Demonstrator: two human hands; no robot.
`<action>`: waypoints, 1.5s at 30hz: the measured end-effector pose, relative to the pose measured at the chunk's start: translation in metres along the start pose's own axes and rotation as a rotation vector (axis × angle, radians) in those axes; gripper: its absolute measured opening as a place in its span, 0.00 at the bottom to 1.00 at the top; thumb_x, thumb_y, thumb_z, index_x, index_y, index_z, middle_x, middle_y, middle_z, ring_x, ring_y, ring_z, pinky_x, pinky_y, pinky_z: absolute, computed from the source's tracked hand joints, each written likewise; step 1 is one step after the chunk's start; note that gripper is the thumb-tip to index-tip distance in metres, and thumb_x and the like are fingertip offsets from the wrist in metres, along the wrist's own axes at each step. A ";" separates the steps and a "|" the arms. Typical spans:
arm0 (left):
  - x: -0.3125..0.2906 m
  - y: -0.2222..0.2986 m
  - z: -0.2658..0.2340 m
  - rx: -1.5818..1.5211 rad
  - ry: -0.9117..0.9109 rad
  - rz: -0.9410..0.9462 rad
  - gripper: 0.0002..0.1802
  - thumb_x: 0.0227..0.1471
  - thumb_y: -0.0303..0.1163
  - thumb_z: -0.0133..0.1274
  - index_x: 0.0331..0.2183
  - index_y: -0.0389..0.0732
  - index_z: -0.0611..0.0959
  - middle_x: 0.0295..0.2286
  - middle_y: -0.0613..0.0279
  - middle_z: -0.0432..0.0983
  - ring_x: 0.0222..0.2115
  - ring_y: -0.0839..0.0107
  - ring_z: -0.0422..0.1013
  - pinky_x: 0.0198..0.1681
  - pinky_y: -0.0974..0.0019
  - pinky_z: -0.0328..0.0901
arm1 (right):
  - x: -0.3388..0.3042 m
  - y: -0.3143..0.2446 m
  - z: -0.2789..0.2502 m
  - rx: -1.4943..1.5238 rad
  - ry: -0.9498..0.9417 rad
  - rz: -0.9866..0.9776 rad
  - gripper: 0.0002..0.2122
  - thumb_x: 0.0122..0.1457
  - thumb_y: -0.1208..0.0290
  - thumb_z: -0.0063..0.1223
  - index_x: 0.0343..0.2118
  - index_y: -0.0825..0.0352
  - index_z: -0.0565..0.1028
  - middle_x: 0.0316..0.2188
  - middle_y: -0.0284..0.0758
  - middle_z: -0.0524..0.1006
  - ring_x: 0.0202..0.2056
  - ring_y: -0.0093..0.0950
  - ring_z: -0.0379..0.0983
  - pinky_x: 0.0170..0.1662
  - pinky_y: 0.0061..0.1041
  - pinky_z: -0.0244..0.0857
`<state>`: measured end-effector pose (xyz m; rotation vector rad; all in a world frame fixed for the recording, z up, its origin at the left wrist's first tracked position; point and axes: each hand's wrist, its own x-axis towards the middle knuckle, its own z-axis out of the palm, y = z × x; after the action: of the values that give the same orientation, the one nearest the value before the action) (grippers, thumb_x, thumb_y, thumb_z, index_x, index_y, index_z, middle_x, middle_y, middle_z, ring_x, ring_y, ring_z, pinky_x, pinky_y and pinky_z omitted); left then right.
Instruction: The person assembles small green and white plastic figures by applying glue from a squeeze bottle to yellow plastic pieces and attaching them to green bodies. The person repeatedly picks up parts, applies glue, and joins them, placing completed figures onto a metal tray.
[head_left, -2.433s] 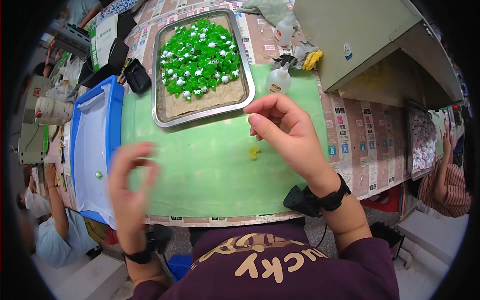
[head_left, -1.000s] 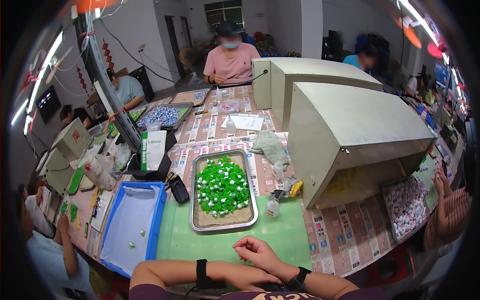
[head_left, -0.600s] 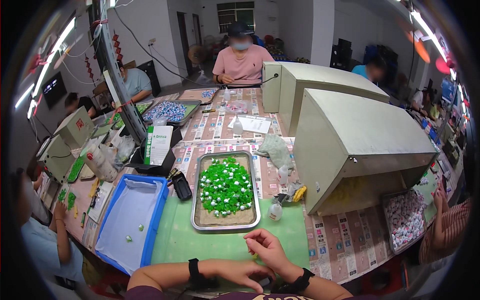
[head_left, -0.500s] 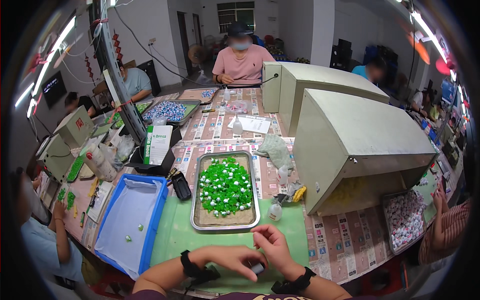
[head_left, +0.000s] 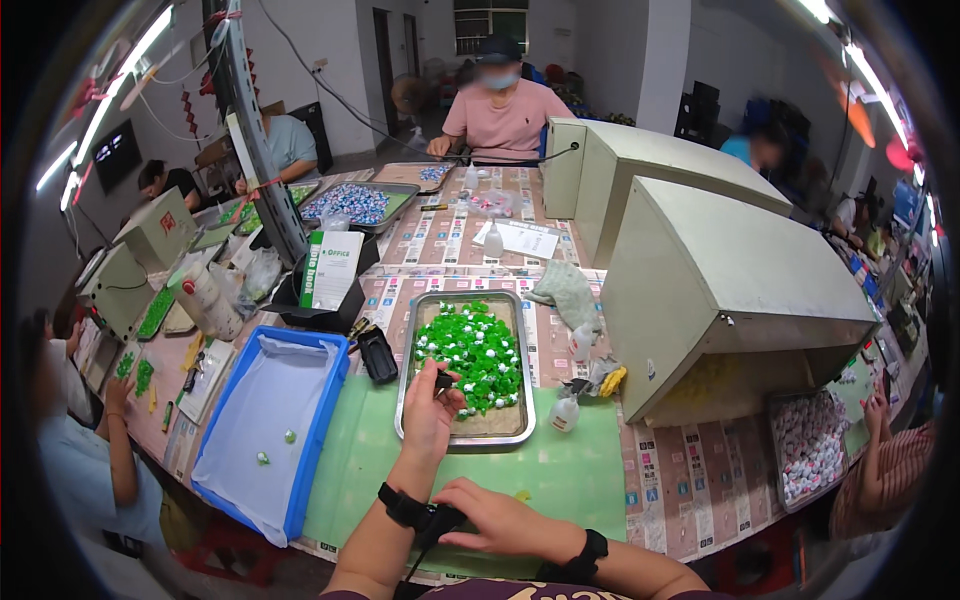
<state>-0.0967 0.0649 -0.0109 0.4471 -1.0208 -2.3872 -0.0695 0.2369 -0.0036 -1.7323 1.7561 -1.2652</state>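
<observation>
A metal tray (head_left: pixel 528 400) of small green and white pieces (head_left: pixel 465 345) lies ahead of me. My left hand (head_left: pixel 432 415) is raised over its near left corner, palm turned up and fingers curled. A small dark object (head_left: pixel 446 381) shows at those fingers; its kind is unclear. Close to my left wrist, my right hand (head_left: pixel 505 520) has its thumb and fingers around a black device (head_left: pixel 440 522) with a cable, beside the wrist strap (head_left: pixel 402 506). A green mat (head_left: pixel 580 480) lies beneath, with a tiny yellowish piece (head_left: pixel 522 495) on it.
On the left stands a blue bin (head_left: pixel 310 470) lined with white sheet, holding two green-white pieces (head_left: pixel 263 458). A black case (head_left: pixel 377 355), squeeze bottle (head_left: pixel 564 413) and cloth (head_left: pixel 566 292) surround the tray. A metal booth (head_left: pixel 730 260) stands right. Co-workers sit around the table.
My left hand has moved forward and left, from near my body to over the tray's corner. My right hand has come down and left to the black device. The view has shifted slightly.
</observation>
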 end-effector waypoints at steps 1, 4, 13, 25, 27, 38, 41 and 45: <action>0.001 -0.001 -0.003 -0.017 0.012 0.041 0.14 0.55 0.43 0.46 0.36 0.42 0.72 0.28 0.63 0.73 0.21 0.77 0.69 0.25 0.74 0.66 | 0.002 0.001 0.003 -0.015 -0.058 0.011 0.21 0.51 0.64 0.56 0.44 0.68 0.64 0.39 0.39 0.65 0.37 0.38 0.68 0.38 0.28 0.64; 0.003 0.003 -0.012 -0.054 0.086 0.135 0.14 0.55 0.44 0.46 0.35 0.43 0.72 0.27 0.63 0.72 0.20 0.78 0.68 0.24 0.75 0.65 | 0.009 0.003 0.005 -0.056 -0.136 0.008 0.20 0.51 0.66 0.56 0.44 0.68 0.64 0.38 0.39 0.65 0.35 0.38 0.68 0.37 0.29 0.65; 0.016 0.029 -0.046 -0.435 0.288 0.054 0.17 0.50 0.49 0.52 0.31 0.45 0.73 0.24 0.66 0.71 0.18 0.80 0.64 0.22 0.78 0.62 | 0.032 0.000 0.005 0.069 -0.156 0.064 0.22 0.49 0.67 0.58 0.47 0.66 0.66 0.36 0.39 0.73 0.34 0.31 0.73 0.39 0.26 0.67; -0.007 0.019 -0.037 -0.442 0.336 -0.120 0.19 0.48 0.51 0.53 0.31 0.45 0.73 0.23 0.67 0.70 0.18 0.78 0.61 0.21 0.74 0.59 | 0.038 -0.017 0.005 0.084 -0.260 -0.032 0.20 0.51 0.65 0.56 0.45 0.69 0.67 0.34 0.38 0.69 0.33 0.32 0.70 0.37 0.27 0.66; -0.003 0.019 -0.042 -0.435 0.338 -0.097 0.20 0.47 0.52 0.53 0.31 0.45 0.73 0.24 0.67 0.70 0.18 0.78 0.61 0.21 0.75 0.60 | 0.041 -0.015 0.004 0.087 -0.272 -0.039 0.20 0.53 0.64 0.55 0.45 0.70 0.66 0.36 0.40 0.70 0.34 0.35 0.71 0.38 0.27 0.66; -0.014 0.016 -0.033 -0.358 0.151 -0.269 0.18 0.49 0.48 0.52 0.33 0.44 0.75 0.25 0.64 0.73 0.20 0.76 0.65 0.23 0.72 0.63 | 0.048 -0.012 -0.014 0.291 -0.409 0.011 0.22 0.53 0.63 0.54 0.48 0.70 0.67 0.41 0.44 0.73 0.40 0.37 0.71 0.44 0.30 0.64; -0.018 0.015 -0.029 -0.333 0.128 -0.286 0.17 0.50 0.48 0.52 0.33 0.43 0.75 0.25 0.64 0.73 0.19 0.77 0.66 0.23 0.73 0.63 | 0.047 -0.006 -0.014 0.344 -0.454 0.042 0.22 0.53 0.62 0.54 0.48 0.71 0.67 0.41 0.43 0.73 0.41 0.36 0.71 0.45 0.30 0.64; -0.019 0.010 -0.027 -0.305 0.128 -0.287 0.17 0.50 0.47 0.52 0.33 0.43 0.74 0.25 0.63 0.73 0.19 0.77 0.66 0.23 0.73 0.64 | 0.044 0.011 -0.006 0.438 -0.500 0.112 0.22 0.53 0.63 0.54 0.48 0.71 0.67 0.42 0.42 0.73 0.42 0.34 0.71 0.47 0.29 0.63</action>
<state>-0.0650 0.0537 -0.0196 0.6586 -0.5525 -2.6682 -0.0886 0.1959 0.0055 -1.5015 1.1692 -0.9656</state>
